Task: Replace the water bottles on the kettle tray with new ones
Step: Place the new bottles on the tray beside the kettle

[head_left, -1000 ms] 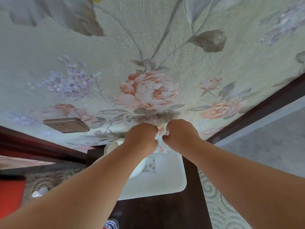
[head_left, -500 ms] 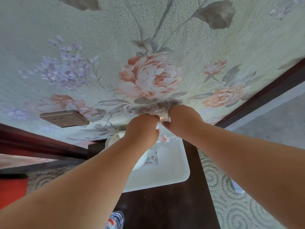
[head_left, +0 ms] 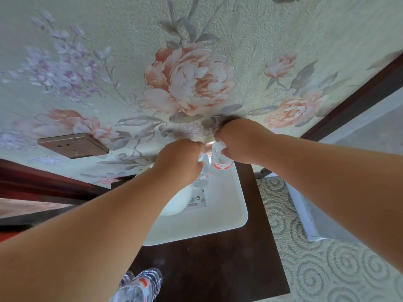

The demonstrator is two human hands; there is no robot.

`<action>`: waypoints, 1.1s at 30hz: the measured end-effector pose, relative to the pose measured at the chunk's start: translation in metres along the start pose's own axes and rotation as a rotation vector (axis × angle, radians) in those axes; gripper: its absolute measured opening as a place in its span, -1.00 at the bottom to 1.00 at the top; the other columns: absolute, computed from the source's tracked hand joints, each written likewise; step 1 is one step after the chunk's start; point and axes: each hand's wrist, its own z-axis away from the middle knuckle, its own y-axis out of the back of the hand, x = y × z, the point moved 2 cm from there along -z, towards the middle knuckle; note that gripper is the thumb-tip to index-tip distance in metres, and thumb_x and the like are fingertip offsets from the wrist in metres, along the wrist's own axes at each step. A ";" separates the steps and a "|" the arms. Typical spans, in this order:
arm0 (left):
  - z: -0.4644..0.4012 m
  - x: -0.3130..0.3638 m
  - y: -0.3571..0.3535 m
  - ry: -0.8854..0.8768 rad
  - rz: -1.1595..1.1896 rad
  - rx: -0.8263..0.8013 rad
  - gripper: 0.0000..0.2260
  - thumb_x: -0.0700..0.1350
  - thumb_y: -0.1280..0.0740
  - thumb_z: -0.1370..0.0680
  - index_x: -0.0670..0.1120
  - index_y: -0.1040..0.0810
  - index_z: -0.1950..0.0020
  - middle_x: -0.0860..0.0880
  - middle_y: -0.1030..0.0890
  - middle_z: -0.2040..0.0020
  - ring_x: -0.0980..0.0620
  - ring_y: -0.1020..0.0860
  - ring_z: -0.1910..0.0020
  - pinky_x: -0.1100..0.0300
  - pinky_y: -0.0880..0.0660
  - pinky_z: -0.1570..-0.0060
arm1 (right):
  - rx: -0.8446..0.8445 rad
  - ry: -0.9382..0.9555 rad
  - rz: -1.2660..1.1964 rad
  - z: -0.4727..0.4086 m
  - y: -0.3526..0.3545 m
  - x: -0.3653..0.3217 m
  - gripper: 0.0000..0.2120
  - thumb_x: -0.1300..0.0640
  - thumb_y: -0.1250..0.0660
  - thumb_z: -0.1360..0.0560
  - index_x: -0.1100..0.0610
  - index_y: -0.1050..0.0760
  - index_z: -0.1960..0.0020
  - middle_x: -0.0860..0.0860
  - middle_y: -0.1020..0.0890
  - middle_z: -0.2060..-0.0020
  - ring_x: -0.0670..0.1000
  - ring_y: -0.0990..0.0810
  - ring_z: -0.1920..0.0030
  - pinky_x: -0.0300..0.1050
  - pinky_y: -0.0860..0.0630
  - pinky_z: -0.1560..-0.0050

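Note:
A white kettle tray [head_left: 220, 216] lies on a dark wooden side table [head_left: 218, 269] against the flowered wall. My left hand [head_left: 178, 162] grips the top of a clear water bottle [head_left: 201, 177] at the tray's far end. My right hand [head_left: 242, 140] holds the neck of a second bottle [head_left: 221, 168] with a red and white label, right beside the first. A white kettle [head_left: 176, 203] sits on the tray's left, mostly hidden under my left forearm. Two more clear bottles [head_left: 139, 286] lie at the table's near edge.
A small printed card [head_left: 197, 198] lies on the tray beside the kettle. A bronze wall socket [head_left: 73, 144] is on the wall to the left. Patterned carpet [head_left: 327, 269] spreads to the right, and a dark wood frame [head_left: 353, 94] runs along the wall's right side.
Both hands have lifted and parted slightly, so the two bottles now show beneath them. The camera has tilted down, bringing more of the table and the near bottles into view.

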 end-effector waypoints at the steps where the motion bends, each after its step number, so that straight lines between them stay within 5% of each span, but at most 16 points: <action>1: -0.004 -0.002 0.003 0.022 0.003 -0.011 -0.73 0.03 -0.36 -0.57 0.06 -0.62 -0.26 -0.03 -0.66 -0.10 -0.11 -0.63 -0.15 0.19 -0.37 0.08 | 0.001 -0.008 -0.008 -0.001 0.000 0.000 -0.77 0.09 -0.39 -0.56 0.14 -0.62 -0.19 0.08 -0.66 -0.05 0.15 -0.64 -0.10 -0.07 -0.54 0.05; 4: -0.015 -0.001 0.014 0.038 -0.010 -0.009 -0.75 0.01 -0.39 -0.56 0.00 -0.66 -0.20 -0.05 -0.68 -0.10 -0.11 -0.64 -0.13 0.17 -0.49 0.09 | -0.017 -0.043 -0.022 -0.002 0.004 0.003 -0.84 0.05 -0.41 -0.56 0.15 -0.57 0.07 -0.01 -0.54 0.21 0.15 -0.64 -0.02 -0.08 -0.50 0.12; 7: -0.018 0.003 0.015 0.053 0.001 0.000 -0.73 0.00 -0.39 -0.57 -0.01 -0.65 -0.24 -0.06 -0.68 -0.14 -0.11 -0.63 -0.16 0.09 -0.59 -0.01 | -0.007 -0.065 -0.045 -0.002 0.005 0.003 -0.65 0.04 -0.43 -0.54 0.08 -0.36 0.31 -0.06 -0.38 0.34 0.16 -0.63 0.02 -0.07 -0.52 0.12; 12: -0.011 0.011 0.003 0.136 0.074 0.040 -0.72 0.02 -0.39 -0.59 -0.10 -0.59 -0.22 -0.12 -0.66 -0.10 -0.18 -0.63 -0.14 0.11 -0.44 0.09 | 0.033 -0.096 -0.057 0.000 0.002 0.000 -0.81 0.08 -0.41 -0.55 0.17 -0.61 -0.10 0.08 -0.64 0.00 0.16 -0.65 -0.06 -0.02 -0.60 0.03; 19: -0.005 0.013 0.002 0.426 0.388 0.101 -0.48 0.24 -0.36 -0.54 -0.25 -0.64 -0.04 -0.13 -0.71 0.11 -0.19 -0.71 0.01 0.05 -0.55 0.04 | 0.021 -0.126 -0.056 0.001 -0.001 0.006 -0.82 0.11 -0.40 -0.54 0.16 -0.61 -0.10 0.05 -0.64 0.03 0.16 -0.65 -0.03 -0.07 -0.53 0.13; 21: -0.009 0.010 -0.001 0.543 0.544 0.069 -0.46 0.22 -0.37 -0.54 -0.27 -0.64 -0.13 -0.20 -0.75 -0.02 -0.26 -0.73 -0.04 -0.07 -0.63 -0.13 | 0.010 -0.135 -0.055 0.001 -0.001 0.006 -0.79 0.11 -0.40 -0.54 0.14 -0.62 -0.15 0.06 -0.65 -0.03 0.16 -0.66 -0.06 -0.04 -0.58 0.09; 26: -0.015 0.014 -0.004 0.677 0.903 0.084 -0.62 0.03 -0.43 -0.54 -0.26 -0.59 -0.17 -0.29 -0.76 0.01 -0.20 -0.76 0.02 -0.11 -0.68 -0.08 | 0.024 -0.172 -0.101 -0.003 -0.001 0.004 -0.70 0.14 -0.40 -0.51 0.14 -0.61 -0.24 0.05 -0.65 -0.07 0.16 -0.65 -0.09 -0.02 -0.61 0.05; 29: -0.014 0.021 -0.001 0.639 0.721 0.117 -0.61 0.11 -0.36 -0.50 -0.18 -0.61 -0.12 -0.21 -0.74 -0.10 -0.26 -0.74 -0.06 -0.12 -0.66 -0.15 | 0.047 -0.178 -0.093 -0.005 0.001 0.000 -0.87 0.18 -0.40 -0.49 0.13 -0.54 -0.03 0.00 -0.54 0.20 0.13 -0.59 0.07 -0.07 -0.52 0.16; 33: -0.008 0.031 0.000 0.587 0.458 0.168 -0.50 0.24 -0.36 -0.49 -0.14 -0.59 -0.20 -0.15 -0.74 -0.09 -0.23 -0.71 -0.09 0.11 -0.59 -0.11 | 0.067 -0.185 -0.094 -0.005 0.002 -0.001 -0.82 0.20 -0.39 -0.50 0.10 -0.37 0.12 -0.05 -0.37 0.35 0.11 -0.49 0.15 -0.09 -0.41 0.21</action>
